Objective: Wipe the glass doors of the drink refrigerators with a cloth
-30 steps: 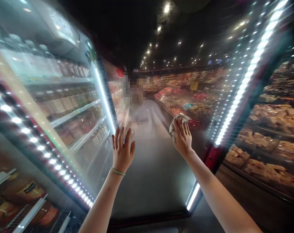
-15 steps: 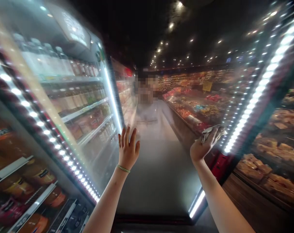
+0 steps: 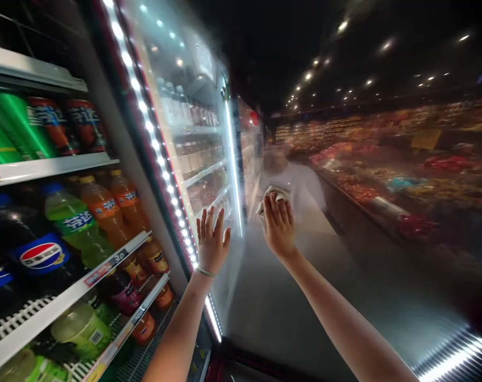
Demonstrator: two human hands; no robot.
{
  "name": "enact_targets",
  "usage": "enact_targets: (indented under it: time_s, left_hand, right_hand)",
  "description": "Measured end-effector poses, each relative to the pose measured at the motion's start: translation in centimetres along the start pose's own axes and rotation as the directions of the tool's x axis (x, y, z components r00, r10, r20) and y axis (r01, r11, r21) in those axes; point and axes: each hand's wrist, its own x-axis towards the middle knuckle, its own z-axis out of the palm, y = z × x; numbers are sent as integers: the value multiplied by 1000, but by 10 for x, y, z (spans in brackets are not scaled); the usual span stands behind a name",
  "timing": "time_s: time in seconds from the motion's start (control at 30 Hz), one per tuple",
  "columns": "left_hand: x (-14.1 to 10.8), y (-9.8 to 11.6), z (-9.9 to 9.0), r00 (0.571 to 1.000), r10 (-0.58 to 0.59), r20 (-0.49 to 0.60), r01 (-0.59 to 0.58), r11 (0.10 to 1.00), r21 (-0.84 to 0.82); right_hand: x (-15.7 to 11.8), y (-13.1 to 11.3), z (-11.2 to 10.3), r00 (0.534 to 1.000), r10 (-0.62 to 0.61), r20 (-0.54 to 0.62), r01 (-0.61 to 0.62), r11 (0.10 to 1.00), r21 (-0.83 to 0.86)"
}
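Note:
My left hand [image 3: 213, 239] has its fingers spread against a glass door [image 3: 244, 297] and holds nothing; a thin green band is on its wrist. To its right, my right hand [image 3: 278, 225] presses a crumpled pale cloth [image 3: 276, 189] on the same glass, fingers laid over it. A faint reflection of a person in a pale shirt shows in the glass behind the cloth. A bright LED strip [image 3: 161, 151] runs down the door's left side.
Open cooler shelves [image 3: 53, 300] on the left hold cans, a Pepsi bottle [image 3: 42, 252] and several other drinks. Another LED strip [image 3: 458, 363] glows at the lower right. Blurred produce displays and ceiling lights show on the right.
My right hand has moved left with the cloth, from the door's right side toward my left hand. The view has turned left, bringing more drink shelves in. My left hand stays spread.

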Motion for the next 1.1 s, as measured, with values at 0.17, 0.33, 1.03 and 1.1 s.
enact_targets:
  time_s: [0.17,0.33,1.03,1.1]
  left_hand:
    - [-17,-62,-32,999,-36,29,33,995,97]
    - [-30,-102,-67,998,-59,-1,58,985,163]
    - [-7,-88,-31,987,-135,-84,131,990,-44]
    - [0,-83,-30,988,-137,-71,132,988,-75]
  right_hand:
    - [19,-90,60,982,-153,109,131,974,185]
    - [21,-156,104,896,-400,194,313,877,365]
    - [330,-54,18,889,-446,105,448,894,13]
    - [242,-70,24,789,-572,226,573,817,65]
